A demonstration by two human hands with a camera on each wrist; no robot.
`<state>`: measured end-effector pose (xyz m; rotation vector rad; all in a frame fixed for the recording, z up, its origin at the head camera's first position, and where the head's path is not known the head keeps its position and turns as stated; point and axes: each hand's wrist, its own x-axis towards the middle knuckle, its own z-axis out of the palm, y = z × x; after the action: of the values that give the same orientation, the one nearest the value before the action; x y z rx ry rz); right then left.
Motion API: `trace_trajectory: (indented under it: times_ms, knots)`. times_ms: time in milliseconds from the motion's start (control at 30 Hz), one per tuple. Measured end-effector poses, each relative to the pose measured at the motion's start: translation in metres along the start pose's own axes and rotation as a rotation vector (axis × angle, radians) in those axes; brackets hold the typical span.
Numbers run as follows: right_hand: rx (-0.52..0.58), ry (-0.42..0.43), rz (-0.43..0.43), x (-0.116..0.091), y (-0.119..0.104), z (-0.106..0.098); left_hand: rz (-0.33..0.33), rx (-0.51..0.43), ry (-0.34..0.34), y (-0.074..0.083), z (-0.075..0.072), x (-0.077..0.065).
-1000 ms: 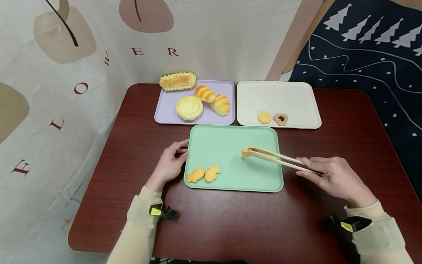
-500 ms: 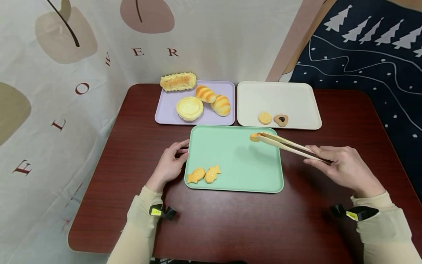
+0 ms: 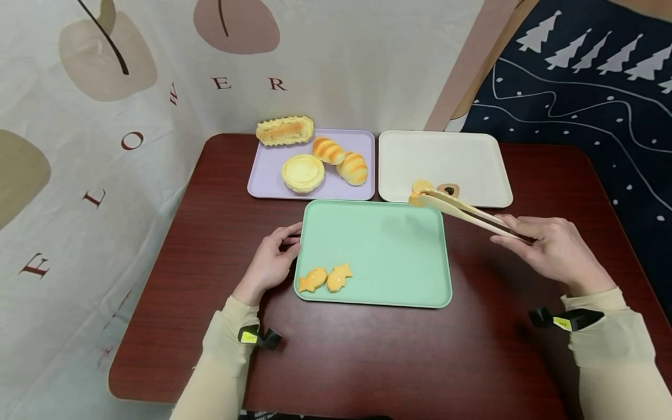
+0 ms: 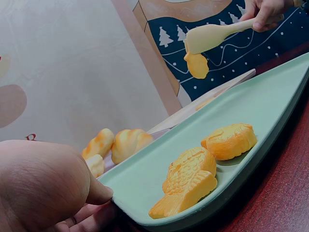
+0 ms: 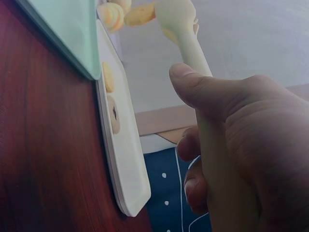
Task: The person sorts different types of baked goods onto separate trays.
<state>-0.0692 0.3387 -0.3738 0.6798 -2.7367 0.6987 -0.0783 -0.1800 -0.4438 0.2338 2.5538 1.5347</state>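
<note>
My right hand (image 3: 551,248) grips pale tongs (image 3: 462,214), whose tips pinch a small golden biscuit (image 4: 197,65). In the head view the tips are over the green tray's far edge, overlapping the white tray's front. The left wrist view shows the biscuit hanging well above the green tray (image 3: 378,256). At that tray's left edge rests my left hand (image 3: 270,259), thumb and fingers relaxed against the rim. Two fish-shaped biscuits, one on the left (image 3: 312,279) and one to its right (image 3: 339,277), lie in the tray's near left corner.
Behind, a white tray (image 3: 446,154) bears a round biscuit (image 3: 422,185) and a heart-shaped one (image 3: 448,189). A lilac tray (image 3: 262,178) holds a round tart (image 3: 303,173), two striped rolls (image 3: 352,169) and a long pastry (image 3: 285,130) across its back left corner.
My right hand has moved away from me and rightward, carrying the tongs and biscuit from above the green tray's middle right to its far edge. My left hand has stayed at the rim.
</note>
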Motion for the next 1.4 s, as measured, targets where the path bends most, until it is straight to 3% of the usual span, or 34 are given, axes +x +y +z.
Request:
trace_trajectory:
  times_ms: [733, 1033, 1167, 1400]
  knots:
    - [0.058, 0.011, 0.219, 0.023, 0.034, 0.007, 0.007, 0.014, 0.006, -0.002, 0.001, 0.0]
    - [0.114, -0.034, 0.402, 0.032, 0.046, 0.011, 0.005, 0.012, 0.007, -0.003, 0.0, 0.001]
    - [0.123, -0.033, 0.424, 0.036, 0.05, 0.014, 0.006, 0.015, 0.007, -0.004, 0.0, 0.001]
    - [0.121, -0.108, 0.491, 0.037, 0.05, 0.015, 0.004, 0.011, 0.005, -0.003, 0.0, 0.001]
